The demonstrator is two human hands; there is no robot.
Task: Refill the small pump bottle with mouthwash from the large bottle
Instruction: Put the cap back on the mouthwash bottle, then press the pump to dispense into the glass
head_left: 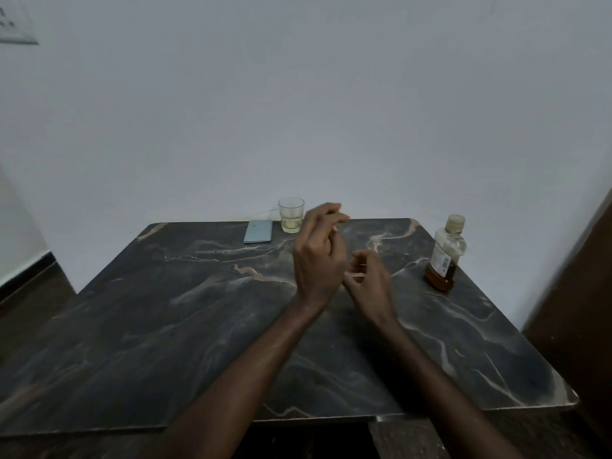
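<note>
A clear bottle (445, 253) with a pale cap and a little amber liquid at its bottom stands upright near the table's right edge. My left hand (318, 250) is raised over the middle of the dark marble table (165, 309), fingers loosely curled and blurred, holding nothing. My right hand (367, 279) hovers just right of it, fingers apart and empty, well left of the bottle. No small pump bottle is visible; my hands may hide part of the table behind them.
A clear glass (290, 215) with a little pale liquid stands at the table's far edge. A light blue phone (258, 230) lies flat beside it, with a thin cable behind. A white wall rises behind; a dark panel (576, 293) stands at the right.
</note>
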